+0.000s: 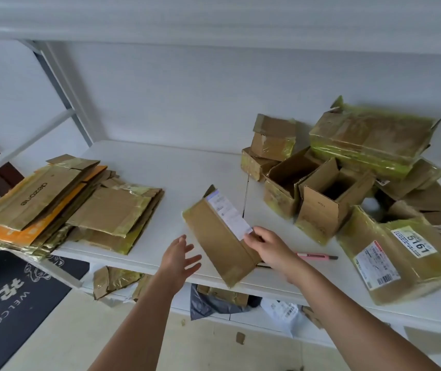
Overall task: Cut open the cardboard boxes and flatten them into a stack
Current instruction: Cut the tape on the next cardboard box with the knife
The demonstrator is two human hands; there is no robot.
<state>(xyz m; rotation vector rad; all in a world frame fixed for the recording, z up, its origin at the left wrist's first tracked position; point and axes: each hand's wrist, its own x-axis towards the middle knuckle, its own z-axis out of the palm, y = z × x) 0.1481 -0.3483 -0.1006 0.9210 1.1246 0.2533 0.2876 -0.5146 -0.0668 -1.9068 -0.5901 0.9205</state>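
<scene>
A flattened brown box (219,236) with a white shipping label lies tilted at the front middle of the white shelf (165,167). My right hand (270,249) grips its right edge near the label's lower end. My left hand (179,259) hovers open just left of the box, fingers spread, touching nothing. A pink utility knife (318,256) lies on the shelf behind my right wrist. A stack of flattened boxes (66,204), one orange and one printed "dezone", sits at the left. Unflattened boxes (321,199), some open-topped, crowd the right side.
A large taped box (399,253) with labels sits at the front right edge. Cardboard scraps, a grey bag (208,303) and papers lie on the lower shelf. A dark welcome mat (13,303) covers the floor at left. A metal frame (61,84) rises at the back left.
</scene>
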